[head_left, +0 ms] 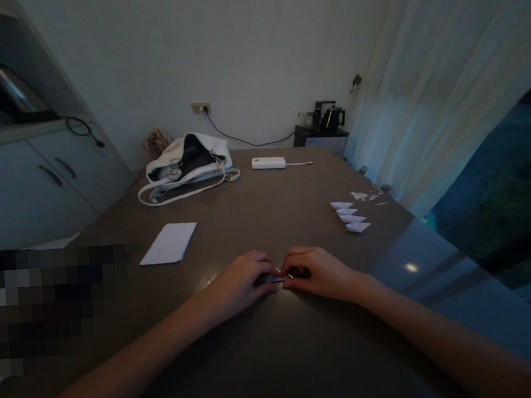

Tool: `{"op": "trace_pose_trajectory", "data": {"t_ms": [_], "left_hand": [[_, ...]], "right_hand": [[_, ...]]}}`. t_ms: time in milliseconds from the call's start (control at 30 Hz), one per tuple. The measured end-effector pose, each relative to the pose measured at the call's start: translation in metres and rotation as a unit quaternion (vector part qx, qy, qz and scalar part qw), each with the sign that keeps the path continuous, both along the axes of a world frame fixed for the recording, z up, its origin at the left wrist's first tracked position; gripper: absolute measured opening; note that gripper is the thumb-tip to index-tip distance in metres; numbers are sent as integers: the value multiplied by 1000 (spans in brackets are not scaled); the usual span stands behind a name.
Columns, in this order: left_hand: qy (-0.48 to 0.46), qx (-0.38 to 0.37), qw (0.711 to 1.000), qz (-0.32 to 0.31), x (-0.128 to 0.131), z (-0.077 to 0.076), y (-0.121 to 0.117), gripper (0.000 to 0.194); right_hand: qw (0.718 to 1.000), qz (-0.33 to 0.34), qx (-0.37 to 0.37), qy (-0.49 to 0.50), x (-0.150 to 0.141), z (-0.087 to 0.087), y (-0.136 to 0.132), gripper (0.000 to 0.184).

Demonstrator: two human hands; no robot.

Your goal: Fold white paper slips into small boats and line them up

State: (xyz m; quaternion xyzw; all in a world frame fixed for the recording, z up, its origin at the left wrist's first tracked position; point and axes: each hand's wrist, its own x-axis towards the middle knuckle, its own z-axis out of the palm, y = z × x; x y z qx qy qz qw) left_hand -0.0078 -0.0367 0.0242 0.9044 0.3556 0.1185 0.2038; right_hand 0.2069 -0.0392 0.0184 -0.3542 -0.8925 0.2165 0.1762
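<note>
Both my hands meet low over the middle of the table, pinching a small folded piece of paper (pixel 277 278) between them. My left hand (pixel 248 279) grips its left end and my right hand (pixel 313 268) its right end, with the fingers covering most of it. Off to the right stand several folded paper boats (pixel 353 219) in a short row. A stack of white paper sheets (pixel 169 243) lies to the left, beyond my left forearm.
White paper scraps (pixel 365 196) lie near the right table edge. At the back are a white handbag (pixel 188 165) with a looped strap and a white power bank (pixel 268 163) with a short cable. A blurred-out patch (pixel 50 305) covers the left side.
</note>
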Motion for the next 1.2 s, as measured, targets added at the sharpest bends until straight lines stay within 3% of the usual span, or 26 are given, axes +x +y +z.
{"op": "trace_pose_trajectory", "data": {"t_ms": [267, 367, 467, 633, 833, 1033, 1200], "left_hand": [[56, 86, 994, -34, 0, -6, 1, 21], [5, 115, 993, -11, 0, -8, 0, 19], [-82, 75, 993, 26, -1, -5, -1, 16], [-157, 9, 983, 94, 1, 4, -3, 16], [-204, -37, 974, 95, 2, 4, -5, 18], [-221, -70, 967, 102, 2, 2, -4, 16], [-281, -188, 932, 127, 3, 1, 0, 16]], "right_hand": [[998, 31, 36, -31, 1, 1, -1, 13], [998, 15, 51, -23, 0, 1, -2, 14], [999, -17, 29, 40, -3, 0, -4, 13], [978, -83, -86, 173, -7, -1, -6, 22], [948, -139, -162, 234, -10, -6, -4, 22], [938, -129, -186, 262, -11, -6, -5, 23], [924, -107, -194, 312, -8, -7, -3, 24]]}}
